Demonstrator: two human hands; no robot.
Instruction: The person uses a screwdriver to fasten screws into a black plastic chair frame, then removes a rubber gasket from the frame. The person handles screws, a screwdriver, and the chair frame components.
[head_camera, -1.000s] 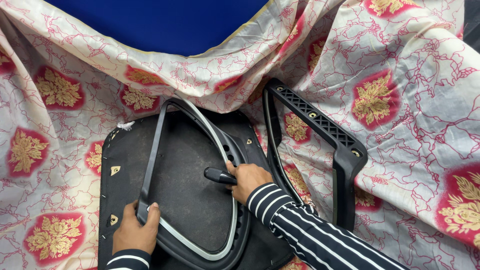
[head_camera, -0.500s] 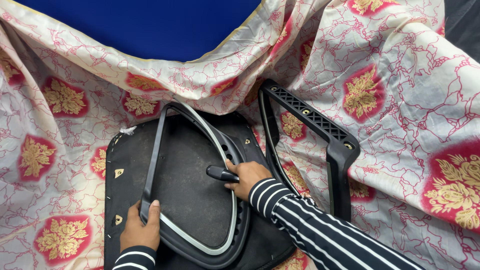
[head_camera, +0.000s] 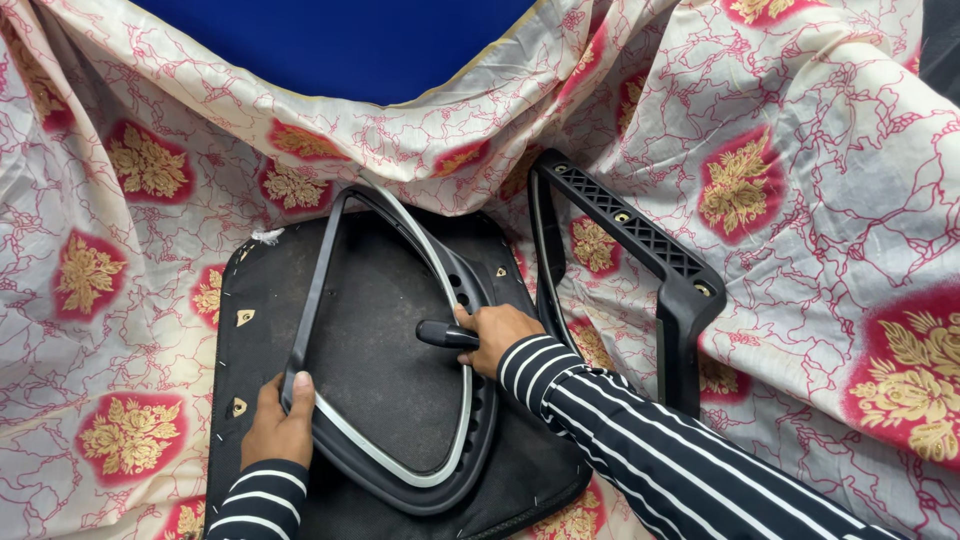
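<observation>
Head view: second armrest (head_camera: 640, 250) beside seat base (head_camera: 380, 330)

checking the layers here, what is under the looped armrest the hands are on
The armrest lies on a black seat pad, underside up, which rests on floral cloth. The left hand grips its frame; the right hand holds a black tool. What's beneath the pad is hidden.
</observation>
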